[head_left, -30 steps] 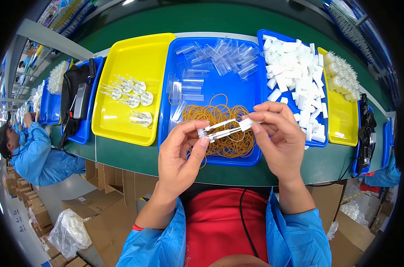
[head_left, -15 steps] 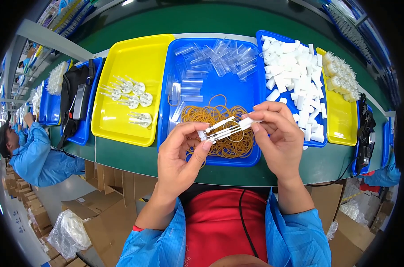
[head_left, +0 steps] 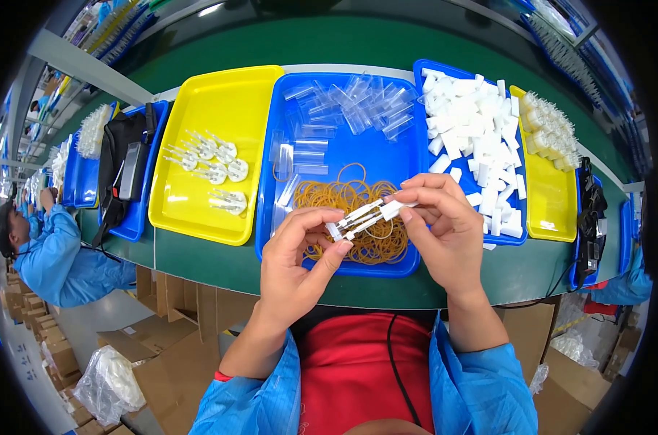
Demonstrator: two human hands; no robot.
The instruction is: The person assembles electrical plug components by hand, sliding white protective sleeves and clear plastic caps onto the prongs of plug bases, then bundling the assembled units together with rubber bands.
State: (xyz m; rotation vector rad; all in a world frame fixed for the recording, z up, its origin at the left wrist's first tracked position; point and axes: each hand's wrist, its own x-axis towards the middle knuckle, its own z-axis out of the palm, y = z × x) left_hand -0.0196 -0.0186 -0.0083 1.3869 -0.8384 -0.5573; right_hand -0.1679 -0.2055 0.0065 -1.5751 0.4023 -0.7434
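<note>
My left hand (head_left: pixel 289 264) pinches the base of a white pronged part (head_left: pixel 358 220) with thumb and fingers; its thin prongs point toward the right. At the prong ends, my right hand (head_left: pixel 445 243) grips a small white block (head_left: pixel 392 210), which meets or overlaps the prongs; how far it is pushed on I cannot tell. Both hands are raised over the near part of a blue tray (head_left: pixel 267 225). A pile of tan rubber bands (head_left: pixel 376 250) lies in that tray beneath them, with clear plastic tubes (head_left: pixel 311 145) farther back.
Left of it, a yellow tray (head_left: pixel 220 94) carries several more pronged parts (head_left: pixel 227 201). To the right, white blocks (head_left: pixel 474 123) fill another blue tray, beside a yellow tray (head_left: pixel 550 210) of bristly pale pieces. A person in blue (head_left: pixel 61 250) works at far left; cardboard boxes stand below.
The right hand and its white block have moved slightly left and down, closer to the left hand. The pronged part is tilted a little more. The view has shifted slightly.
</note>
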